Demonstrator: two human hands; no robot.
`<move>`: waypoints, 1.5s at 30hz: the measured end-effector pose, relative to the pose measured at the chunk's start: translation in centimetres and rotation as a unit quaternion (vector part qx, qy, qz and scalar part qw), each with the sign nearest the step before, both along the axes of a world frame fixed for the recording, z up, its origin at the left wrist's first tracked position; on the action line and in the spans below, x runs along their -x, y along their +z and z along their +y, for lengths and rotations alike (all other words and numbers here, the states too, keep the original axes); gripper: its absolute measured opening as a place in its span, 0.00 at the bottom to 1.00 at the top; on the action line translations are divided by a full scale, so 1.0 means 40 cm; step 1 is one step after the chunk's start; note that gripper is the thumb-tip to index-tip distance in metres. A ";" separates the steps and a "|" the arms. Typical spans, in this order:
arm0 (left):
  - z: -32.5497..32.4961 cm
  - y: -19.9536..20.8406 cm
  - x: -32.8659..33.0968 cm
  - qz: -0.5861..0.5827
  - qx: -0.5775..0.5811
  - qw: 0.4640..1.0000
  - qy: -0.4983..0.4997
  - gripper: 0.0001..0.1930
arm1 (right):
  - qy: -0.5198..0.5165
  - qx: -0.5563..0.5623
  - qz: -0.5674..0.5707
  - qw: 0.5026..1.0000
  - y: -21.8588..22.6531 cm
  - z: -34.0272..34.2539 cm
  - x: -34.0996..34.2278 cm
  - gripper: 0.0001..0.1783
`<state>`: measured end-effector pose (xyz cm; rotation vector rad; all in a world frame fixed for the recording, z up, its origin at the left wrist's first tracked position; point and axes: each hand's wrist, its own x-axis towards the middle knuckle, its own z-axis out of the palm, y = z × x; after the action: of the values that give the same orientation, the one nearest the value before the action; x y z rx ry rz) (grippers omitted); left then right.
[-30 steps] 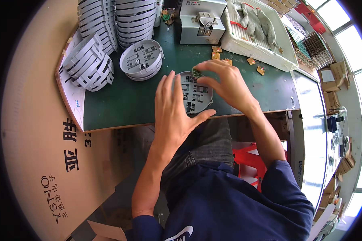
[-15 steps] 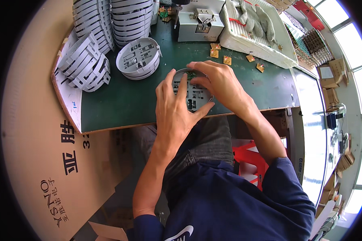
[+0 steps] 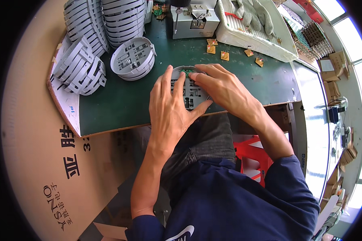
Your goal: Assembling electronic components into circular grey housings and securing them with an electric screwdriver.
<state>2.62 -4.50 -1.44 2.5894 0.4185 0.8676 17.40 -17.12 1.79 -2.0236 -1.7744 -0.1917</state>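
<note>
A round grey plastic housing (image 3: pixel 194 93) with a raised rim and slotted floor rests near the front edge of the green bench. My left hand (image 3: pixel 169 106) wraps its left side, thumb at the near rim and fingers reaching over the far part. From the right, my right hand (image 3: pixel 231 90) grips the housing, fingers at the far rim and thumb inside. A small green circuit board (image 3: pixel 186 72) sits in the far part, between the fingertips of both hands, which partly cover it.
Grey housings stand in tall stacks (image 3: pixel 122 24) at the far left, with two stacked ones (image 3: pixel 132 60) nearer. A metal fixture box (image 3: pixel 195 24) stands behind. Small tan boards (image 3: pixel 224 56) lie near a white tray (image 3: pixel 253 38) holding gloves (image 3: pixel 261 20). A cardboard sheet (image 3: pixel 32 120) borders the left.
My right thumb has moved onto the green board beside the left fingertips. Both hands remain around the housing. The view has shifted slightly.
</note>
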 end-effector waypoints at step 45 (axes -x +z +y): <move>0.002 -0.028 -0.010 -0.014 -0.010 1.000 0.007 0.44 | 0.129 -0.290 0.512 0.798 0.200 0.209 -0.043 0.16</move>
<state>3.01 -4.41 -2.57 2.5924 0.4236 0.9161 19.11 -8.77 9.79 -1.0426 -1.0451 0.3565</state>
